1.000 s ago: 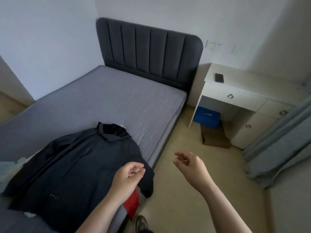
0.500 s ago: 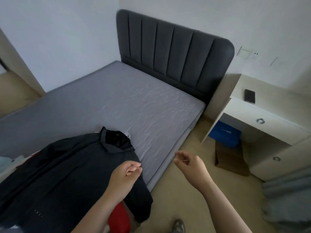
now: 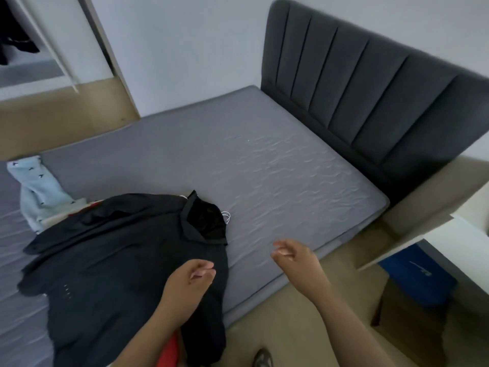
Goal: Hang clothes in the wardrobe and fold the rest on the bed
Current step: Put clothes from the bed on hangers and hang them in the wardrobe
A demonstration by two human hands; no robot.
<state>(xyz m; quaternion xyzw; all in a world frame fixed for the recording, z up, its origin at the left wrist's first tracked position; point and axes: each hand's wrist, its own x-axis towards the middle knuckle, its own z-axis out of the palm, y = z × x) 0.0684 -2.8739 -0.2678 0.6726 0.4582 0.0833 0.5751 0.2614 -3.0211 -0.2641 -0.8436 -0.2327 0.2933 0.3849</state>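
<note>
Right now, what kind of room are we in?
Likely a bedroom: a bed with a padded headboard, a dark jacket spread on it, and an open wardrobe at top left.

Both bare forearms reach forward. The left grip (image 3: 190, 279) and the right grip (image 3: 296, 256) hover apart, fingers loosely curled toward the thumbs, each holding nothing.
</note>
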